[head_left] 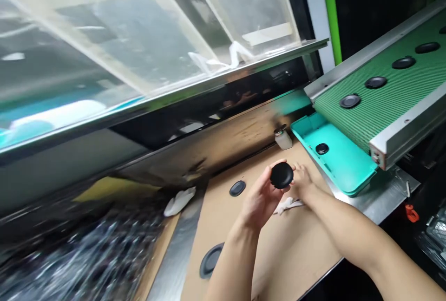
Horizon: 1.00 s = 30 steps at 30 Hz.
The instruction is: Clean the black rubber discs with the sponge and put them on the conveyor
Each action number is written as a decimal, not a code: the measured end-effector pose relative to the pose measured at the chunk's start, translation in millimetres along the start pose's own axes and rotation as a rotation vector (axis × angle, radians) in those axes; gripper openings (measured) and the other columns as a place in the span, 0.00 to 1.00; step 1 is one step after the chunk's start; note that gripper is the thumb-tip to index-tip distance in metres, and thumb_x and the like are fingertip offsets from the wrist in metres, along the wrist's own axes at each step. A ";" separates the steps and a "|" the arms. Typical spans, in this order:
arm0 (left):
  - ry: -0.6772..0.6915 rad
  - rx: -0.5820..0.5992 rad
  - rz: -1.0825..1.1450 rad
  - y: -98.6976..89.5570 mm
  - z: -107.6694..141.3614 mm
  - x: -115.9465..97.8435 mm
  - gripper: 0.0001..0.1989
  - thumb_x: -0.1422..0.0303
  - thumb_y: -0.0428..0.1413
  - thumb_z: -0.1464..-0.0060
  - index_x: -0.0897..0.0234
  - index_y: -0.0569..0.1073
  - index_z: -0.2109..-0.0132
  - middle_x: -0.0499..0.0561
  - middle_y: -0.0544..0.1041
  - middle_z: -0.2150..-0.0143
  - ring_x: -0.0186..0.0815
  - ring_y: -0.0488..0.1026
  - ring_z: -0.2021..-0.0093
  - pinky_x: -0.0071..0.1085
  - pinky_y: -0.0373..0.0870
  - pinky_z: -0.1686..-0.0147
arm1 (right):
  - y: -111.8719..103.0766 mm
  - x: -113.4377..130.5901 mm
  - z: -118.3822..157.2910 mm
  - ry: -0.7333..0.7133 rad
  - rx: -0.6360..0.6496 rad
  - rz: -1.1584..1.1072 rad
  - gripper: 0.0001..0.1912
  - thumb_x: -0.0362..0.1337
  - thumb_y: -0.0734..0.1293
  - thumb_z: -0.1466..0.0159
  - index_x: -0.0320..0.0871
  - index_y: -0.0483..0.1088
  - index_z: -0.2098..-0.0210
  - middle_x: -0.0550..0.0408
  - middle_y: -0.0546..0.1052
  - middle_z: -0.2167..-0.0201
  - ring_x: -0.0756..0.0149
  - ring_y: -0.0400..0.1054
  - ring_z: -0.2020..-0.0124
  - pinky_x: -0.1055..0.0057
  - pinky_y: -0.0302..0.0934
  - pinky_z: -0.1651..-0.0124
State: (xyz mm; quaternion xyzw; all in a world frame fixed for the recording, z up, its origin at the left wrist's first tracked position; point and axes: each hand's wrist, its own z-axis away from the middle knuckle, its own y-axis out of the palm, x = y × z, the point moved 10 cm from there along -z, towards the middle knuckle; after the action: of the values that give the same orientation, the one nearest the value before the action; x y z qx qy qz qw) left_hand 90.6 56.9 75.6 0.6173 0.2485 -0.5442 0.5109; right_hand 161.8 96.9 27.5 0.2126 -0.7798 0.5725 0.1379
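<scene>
My left hand [261, 201] is closed on a round black plastic disc [282, 175], its face tilted up towards me above the cardboard sheet [303, 250]. Close by the disc's right edge is my right hand [302, 181]. Its fingers are bent, blurred and partly hidden, so I cannot tell whether they grip anything. A crumpled white cloth or glove [288, 205] lies below the hands. To the left, a smaller oval black piece [237, 188] rests on the cardboard. A larger black ring-like piece [210, 260] is partly covered by my left forearm.
A green conveyor belt [379, 115] carries several black discs at right. Beneath its end sits a turquoise tray [343, 164] with one black piece [322, 148]. A small bottle [283, 138] stands behind my hands. Clear plastic bags [90, 254] lie at lower left, near a white glove [179, 201].
</scene>
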 end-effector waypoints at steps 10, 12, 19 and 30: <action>-0.049 -0.311 0.551 -146.0 2.2 56.7 0.25 0.53 0.40 0.31 0.66 0.75 0.55 0.57 0.76 0.66 0.33 0.68 0.74 0.27 0.65 0.76 | 4.0 12.0 -7.4 -0.012 -0.057 -0.049 0.21 0.40 0.61 0.31 0.44 0.72 0.41 0.45 0.73 0.49 0.56 0.63 0.46 0.62 0.57 0.41; -0.040 -0.313 0.596 -147.4 -0.2 57.4 0.27 0.53 0.39 0.30 0.68 0.75 0.56 0.57 0.76 0.68 0.34 0.69 0.74 0.28 0.67 0.75 | -3.1 29.2 -0.6 -0.068 -0.123 -0.113 0.23 0.41 0.60 0.30 0.43 0.71 0.39 0.43 0.72 0.46 0.55 0.62 0.45 0.62 0.58 0.39; -0.055 -0.248 0.686 -130.6 -2.4 66.7 0.28 0.52 0.40 0.30 0.69 0.77 0.56 0.61 0.81 0.57 0.43 0.79 0.55 0.39 0.76 0.50 | 17.3 117.3 39.8 -0.396 0.015 -0.051 0.20 0.42 0.60 0.29 0.48 0.74 0.42 0.44 0.70 0.45 0.53 0.60 0.47 0.60 0.62 0.45; -0.011 -0.297 0.738 -137.0 -7.2 65.5 0.24 0.58 0.41 0.28 0.70 0.76 0.57 0.63 0.82 0.55 0.42 0.79 0.50 0.39 0.74 0.44 | 28.8 102.1 29.6 -0.212 0.082 0.167 0.21 0.39 0.58 0.28 0.47 0.72 0.40 0.41 0.69 0.45 0.51 0.59 0.48 0.58 0.61 0.46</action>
State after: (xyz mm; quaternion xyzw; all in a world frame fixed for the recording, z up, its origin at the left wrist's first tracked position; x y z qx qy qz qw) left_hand -6.0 95.6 -35.1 0.5816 0.0835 -0.2854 0.7572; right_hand 59.6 58.3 41.2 0.2115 -0.7810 0.5876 -0.0022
